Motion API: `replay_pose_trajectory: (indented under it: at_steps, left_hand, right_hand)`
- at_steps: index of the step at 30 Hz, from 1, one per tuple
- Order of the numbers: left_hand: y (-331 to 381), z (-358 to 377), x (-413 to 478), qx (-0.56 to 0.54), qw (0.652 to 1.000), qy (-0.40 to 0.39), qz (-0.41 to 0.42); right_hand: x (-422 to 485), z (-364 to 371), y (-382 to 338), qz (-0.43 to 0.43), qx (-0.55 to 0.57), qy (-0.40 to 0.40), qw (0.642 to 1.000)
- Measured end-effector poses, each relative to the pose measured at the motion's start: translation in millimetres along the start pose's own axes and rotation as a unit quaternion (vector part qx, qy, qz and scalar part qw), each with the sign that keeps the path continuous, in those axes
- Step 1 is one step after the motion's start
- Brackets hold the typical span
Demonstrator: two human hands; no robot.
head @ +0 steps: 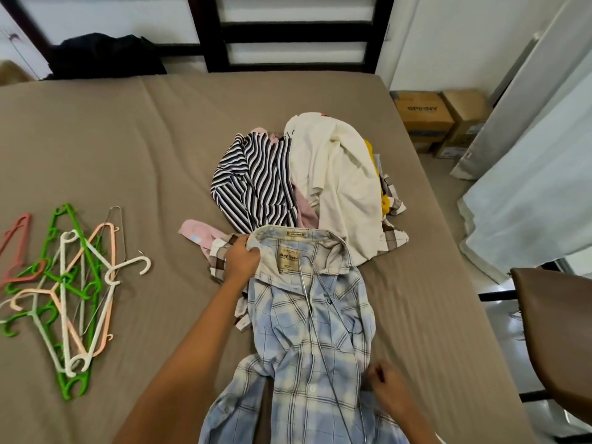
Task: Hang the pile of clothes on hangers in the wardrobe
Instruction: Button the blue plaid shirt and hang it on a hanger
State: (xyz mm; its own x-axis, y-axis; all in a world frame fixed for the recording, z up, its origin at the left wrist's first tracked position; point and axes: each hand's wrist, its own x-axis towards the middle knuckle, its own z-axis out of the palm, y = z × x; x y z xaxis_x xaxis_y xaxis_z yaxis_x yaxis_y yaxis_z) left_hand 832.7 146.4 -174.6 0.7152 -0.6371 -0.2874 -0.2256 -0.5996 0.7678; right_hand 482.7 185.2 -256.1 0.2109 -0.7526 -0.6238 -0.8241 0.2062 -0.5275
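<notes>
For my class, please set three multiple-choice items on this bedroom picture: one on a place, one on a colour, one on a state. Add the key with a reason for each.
1. Where does the pile of hangers lie?
A. On the floor
B. On the bed, left of the clothes pile
C. On a wall shelf

2. What colour is the shirt that the left hand grips by the collar?
A. Black and white stripes
B. Plain yellow
C. Blue plaid

3. In what state is that shirt?
A. Lying on the bed with a wire hanger on it
B. Hung on a rail
C. Folded in a drawer

Key:
1 B: the hangers lie tangled on the brown sheet at the left.
2 C: the gripped collar belongs to the pale blue checked shirt.
3 A: it lies spread on the bed, with the thin wire across it.
</notes>
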Motion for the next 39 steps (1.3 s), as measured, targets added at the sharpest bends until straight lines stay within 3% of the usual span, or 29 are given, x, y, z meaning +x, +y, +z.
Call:
replay_pose_trajectory:
  at_steps: [4, 6, 9, 12, 15, 22, 27, 32, 36, 37, 39]
  left_hand:
    - [1, -1, -5, -0.014, 1.0, 0.0, 0.006]
    - [1, 0, -7, -0.02, 1.0, 0.002, 0.005]
    - [2, -1, -8, -0.019, 1.0, 0.001, 0.006]
    - [4, -3, -9, -0.009, 0.999, 0.004, 0.04]
    - [8, -8, -10, 0.018, 0.995, -0.004, 0.097]
    - [39, -20, -22, 0.073, 0.973, -0.019, 0.216]
    - [49, -27, -34, 0.067, 0.972, -0.055, 0.218]
    - [53, -26, -55, 0.021, 0.949, -0.245, 0.197]
    - [52, -41, -66, -0.065, 0.933, -0.323, 0.147]
    - [48, -47, -67, -0.066, 0.929, -0.335, 0.141]
    - [38, -58, -64, 0.034, 0.919, -0.352, 0.173]
  right_hand:
    - [-10, 17, -1, -0.005, -0.024, -0.107, 0.994]
    - [-11, 36, 1, 0.002, 0.002, -0.101, 0.995]
    - [-19, 38, -4, 0.016, 0.047, -0.017, 0.999]
    - [-27, 11, -3, 0.011, 0.07, 0.164, 0.984]
    - [-41, -34, -11, -0.116, 0.066, 0.231, 0.964]
    - [-30, -119, -71, -0.389, -0.134, 0.176, 0.894]
    - [-23, -142, -97, -0.381, -0.163, 0.105, 0.904]
    - [12, -133, -137, -0.345, -0.193, 0.064, 0.916]
    - [35, -125, -156, -0.356, -0.161, 0.012, 0.92]
    - [38, -126, -158, -0.363, -0.151, 0.014, 0.919]
    - [42, -128, -161, -0.373, -0.121, 0.014, 0.92]
